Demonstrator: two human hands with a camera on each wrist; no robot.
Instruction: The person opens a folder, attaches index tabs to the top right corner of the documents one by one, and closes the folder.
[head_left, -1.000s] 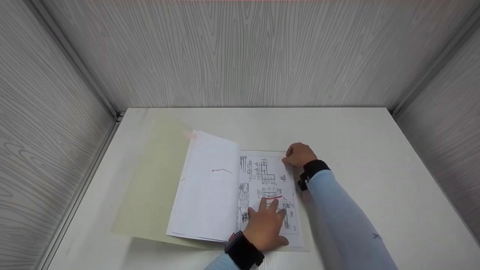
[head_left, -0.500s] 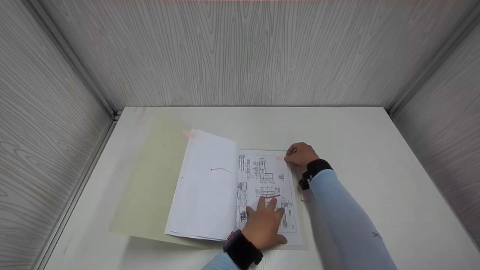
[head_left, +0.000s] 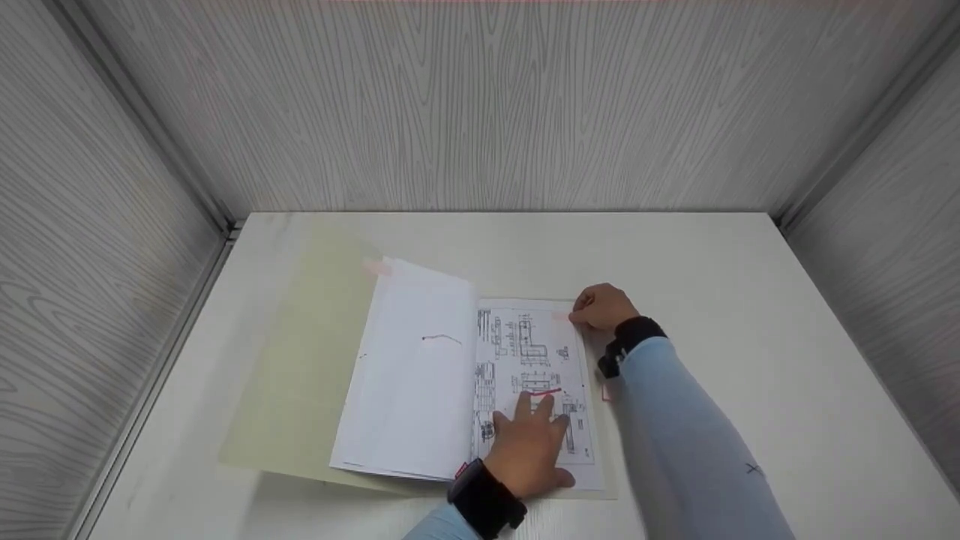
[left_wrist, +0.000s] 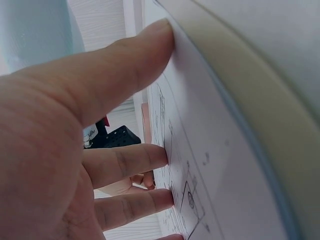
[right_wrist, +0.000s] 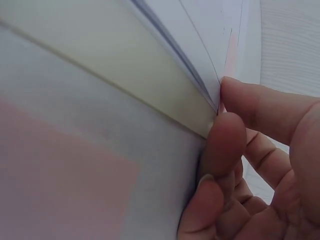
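Note:
A cream folder [head_left: 296,375] lies spread on the table, with a blank white sheet [head_left: 409,375] turned to the left. The page on the right carries a technical drawing [head_left: 534,337] and a red mark. My left hand [head_left: 529,454] rests on that page, fingers spread; its thumb [left_wrist: 150,50] lies near the paper's edge in the left wrist view. My right hand [head_left: 604,307] is at the page's top right corner, pinching a pale pink sticky note [head_left: 560,316] between thumb [right_wrist: 245,97] and finger. In the right wrist view the fingers partly hide the note [right_wrist: 230,57].
Another pink tab [head_left: 376,268] sticks out at the turned sheet's top edge. A pink patch [head_left: 607,391] shows beside the folder under the right wrist. Wood-grain panels [head_left: 480,105] enclose the white table [head_left: 712,285] at the back and both sides.
My right hand has shifted slightly right along the page's corner, and the pale pink note has come into view beside its fingertips. The left hand stays spread on the page.

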